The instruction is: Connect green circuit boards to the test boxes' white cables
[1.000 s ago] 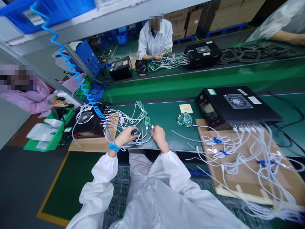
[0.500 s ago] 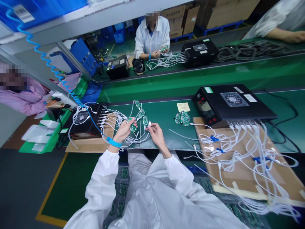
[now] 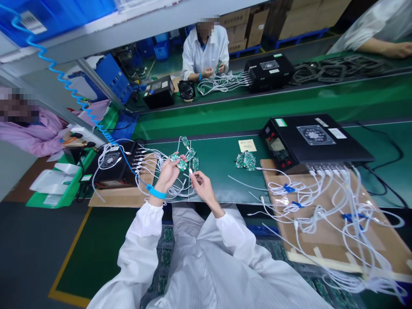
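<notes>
My left hand (image 3: 170, 172), with a blue band at the wrist, holds a green circuit board (image 3: 178, 162) face up. In my right hand (image 3: 202, 184), thumb and fingers pinch the white plug of a USB cable (image 3: 190, 171), close to the board's lower right edge. I cannot tell whether plug and board touch. Just beyond lie several small circuit boards (image 3: 192, 154), some with white cables running to them. White cables (image 3: 154, 155) lead from these to a black box (image 3: 112, 165) on the left.
A larger black box (image 3: 317, 137) stands at right, with bundled white cables (image 3: 312, 210) over cardboard (image 3: 280, 201). Stacked boards (image 3: 246, 160) lie beside a yellow note (image 3: 247, 145). A coiled blue cord (image 3: 69, 88) hangs at left. Co-workers sit across (image 3: 206, 51) and at left.
My right hand has moved left with the plug, nearer the board. My left hand has turned the board, which now lies flatter and shows more of its face.
</notes>
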`<state>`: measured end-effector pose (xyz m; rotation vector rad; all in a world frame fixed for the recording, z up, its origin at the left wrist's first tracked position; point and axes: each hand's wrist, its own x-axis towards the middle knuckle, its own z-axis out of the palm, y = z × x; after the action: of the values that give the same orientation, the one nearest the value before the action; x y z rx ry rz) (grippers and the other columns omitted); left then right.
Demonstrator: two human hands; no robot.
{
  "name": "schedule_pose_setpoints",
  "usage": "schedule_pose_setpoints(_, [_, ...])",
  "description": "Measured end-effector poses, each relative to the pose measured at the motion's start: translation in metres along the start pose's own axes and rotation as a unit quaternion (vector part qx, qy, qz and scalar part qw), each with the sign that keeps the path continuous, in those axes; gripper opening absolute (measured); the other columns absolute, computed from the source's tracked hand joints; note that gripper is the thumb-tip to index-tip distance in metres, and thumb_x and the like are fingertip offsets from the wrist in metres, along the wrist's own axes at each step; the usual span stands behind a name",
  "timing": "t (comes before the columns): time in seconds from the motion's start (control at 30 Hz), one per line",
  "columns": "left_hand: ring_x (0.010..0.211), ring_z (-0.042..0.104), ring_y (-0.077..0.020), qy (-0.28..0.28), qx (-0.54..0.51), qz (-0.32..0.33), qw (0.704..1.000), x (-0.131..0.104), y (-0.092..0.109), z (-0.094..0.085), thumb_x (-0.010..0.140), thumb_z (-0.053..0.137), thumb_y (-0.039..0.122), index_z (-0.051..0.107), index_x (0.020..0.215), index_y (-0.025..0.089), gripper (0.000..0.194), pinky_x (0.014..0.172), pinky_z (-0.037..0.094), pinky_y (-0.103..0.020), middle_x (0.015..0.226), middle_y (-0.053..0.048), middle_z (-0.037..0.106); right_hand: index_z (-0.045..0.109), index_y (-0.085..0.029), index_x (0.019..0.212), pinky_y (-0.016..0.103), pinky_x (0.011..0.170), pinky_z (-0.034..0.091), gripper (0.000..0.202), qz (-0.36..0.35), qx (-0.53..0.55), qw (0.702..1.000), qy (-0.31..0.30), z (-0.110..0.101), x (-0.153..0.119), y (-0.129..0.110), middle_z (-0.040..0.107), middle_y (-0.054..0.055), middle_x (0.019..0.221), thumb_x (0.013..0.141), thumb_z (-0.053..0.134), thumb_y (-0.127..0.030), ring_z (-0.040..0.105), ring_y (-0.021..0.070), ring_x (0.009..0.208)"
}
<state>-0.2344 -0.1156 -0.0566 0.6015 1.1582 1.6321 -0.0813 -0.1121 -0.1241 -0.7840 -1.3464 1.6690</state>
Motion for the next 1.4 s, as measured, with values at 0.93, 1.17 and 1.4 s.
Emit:
schedule_pose_setpoints(0.93, [0.11,0.066,-0.0241,-0.054,-0.021,0.026,0.998,-0.019,0.012,0.011,0.079,0.079,0.016,0.057,0.136,0.023,0.061,0.107,0.049,-0.043,0.106,-0.006,0.07,0.079,-0.016,0.088,0.025,0.055,0.044,0.046,-0.003,0.045,0.998,-0.035,-0.001,0.003,0.008,0.062,0.002,0.072,0.083,0.073,-0.062,0.051,0.0117,0.058])
schedule_pose_setpoints(1.17, [0.11,0.066,-0.0223,-0.052,0.016,0.061,0.997,-0.02,0.01,0.015,0.078,0.084,0.025,0.059,0.134,0.024,0.061,0.103,0.05,-0.038,0.11,-0.006,0.07,0.082,-0.017,0.096,0.024,0.057,0.042,0.044,-0.028,0.037,0.998,-0.048,-0.003,0.004,0.008,0.059,0.001,0.075,0.089,0.07,-0.058,0.05,0.0111,0.061])
schedule_pose_setpoints(1.4, [0.101,0.065,-0.0168,0.013,0.149,0.125,0.981,-0.018,0.011,0.01,0.074,0.09,0.037,0.063,0.128,0.023,0.062,0.092,0.051,-0.027,0.109,-0.005,0.069,0.082,-0.018,0.099,0.025,0.059,0.042,0.039,-0.058,0.044,0.997,-0.038,-0.006,0.003,0.004,0.059,0.002,0.079,0.092,0.069,-0.054,0.051,0.0107,0.062])
